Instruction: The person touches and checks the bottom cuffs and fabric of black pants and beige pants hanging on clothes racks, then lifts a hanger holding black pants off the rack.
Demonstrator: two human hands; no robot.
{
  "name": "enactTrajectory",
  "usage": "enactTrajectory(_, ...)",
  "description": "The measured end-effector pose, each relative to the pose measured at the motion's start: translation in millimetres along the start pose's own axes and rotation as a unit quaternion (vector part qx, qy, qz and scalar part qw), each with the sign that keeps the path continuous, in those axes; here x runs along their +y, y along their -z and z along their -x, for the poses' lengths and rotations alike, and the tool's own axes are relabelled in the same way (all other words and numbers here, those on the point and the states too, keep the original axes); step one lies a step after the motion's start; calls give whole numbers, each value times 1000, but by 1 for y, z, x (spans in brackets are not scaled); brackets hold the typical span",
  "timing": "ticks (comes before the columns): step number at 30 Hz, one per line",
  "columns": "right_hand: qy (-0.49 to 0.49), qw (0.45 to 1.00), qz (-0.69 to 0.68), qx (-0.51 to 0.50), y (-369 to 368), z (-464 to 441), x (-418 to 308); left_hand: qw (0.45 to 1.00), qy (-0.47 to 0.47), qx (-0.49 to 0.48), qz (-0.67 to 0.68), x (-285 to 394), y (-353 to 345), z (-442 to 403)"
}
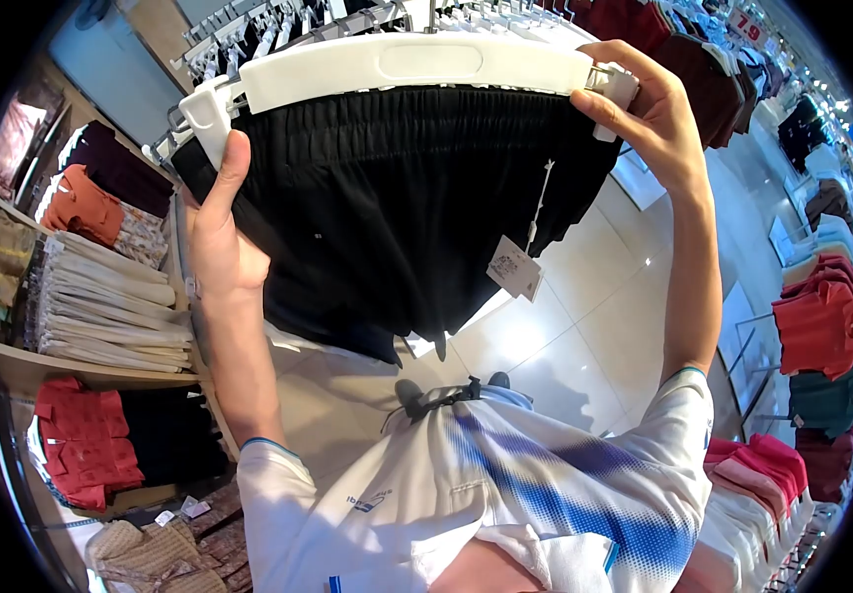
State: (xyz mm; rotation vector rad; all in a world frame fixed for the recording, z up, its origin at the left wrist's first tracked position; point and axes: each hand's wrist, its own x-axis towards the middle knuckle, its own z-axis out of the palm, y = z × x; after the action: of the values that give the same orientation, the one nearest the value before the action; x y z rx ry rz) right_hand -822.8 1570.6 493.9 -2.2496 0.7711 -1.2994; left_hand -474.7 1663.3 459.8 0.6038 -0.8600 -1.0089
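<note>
Black trousers with a gathered elastic waistband (347, 188) hang from a white clip hanger (416, 61) in front of me. My left hand (224, 237) is at the hanger's left end, thumb up against the white clip (211, 117), its other fingers hidden behind the cloth. At the opposite end, my right hand (653, 119) pinches the right clip (616, 99) between thumb and fingers. A white price tag (513, 267) dangles on a string from the trousers' right side. The lower part of the legs is out of sight.
Shelves on the left hold folded white trousers (100, 301), a red garment (85, 440) and an orange one (81, 208). Behind the hanger is a rail of hangers (278, 25). Racks with red shirts (816, 321) line the right, beyond the tiled floor (584, 296).
</note>
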Motion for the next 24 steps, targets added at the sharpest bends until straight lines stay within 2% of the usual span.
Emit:
enactTrajectory(1, 7, 998, 61, -31, 4, -2, 0, 1000, 1, 0, -1, 0, -1, 1)
enactTrajectory(2, 6, 998, 60, -31, 5, -4, 0, 1000, 2, 7, -8, 0, -4, 4)
enactTrajectory(4, 93, 985, 128, -71, 3, -7, 1, 1000, 5, 14, -17, -2, -6, 9)
enactTrajectory(5, 78, 986, 125, -77, -2, -7, 0, 999, -6, 27, -27, -5, -5, 11)
enactTrajectory(8, 110, 962, 239, -75, -14, -4, -5, 998, -19, 39, -42, -10, -7, 17)
enactTrajectory(11, 159, 954, 253, -33, -25, -3, 2, 999, -3, 34, -28, -15, 2, 17)
enactTrajectory(14, 114, 960, 250, -55, -35, 5, -6, 997, -12, 37, -74, -15, 5, 22)
enactTrajectory(16, 111, 961, 249, -49, -41, 7, -7, 999, 40, 23, -5, -12, 7, 25)
enactTrajectory(18, 155, 948, 276, -33, -44, 9, -11, 998, 58, 16, 8, -9, 15, 25)
enactTrajectory(21, 190, 938, 289, 0, -47, 11, -18, 993, -14, 68, -96, -10, 31, 26)
enactTrajectory(24, 224, 933, 281, 31, -50, 11, -18, 984, -48, 54, -163, -8, 45, 30)
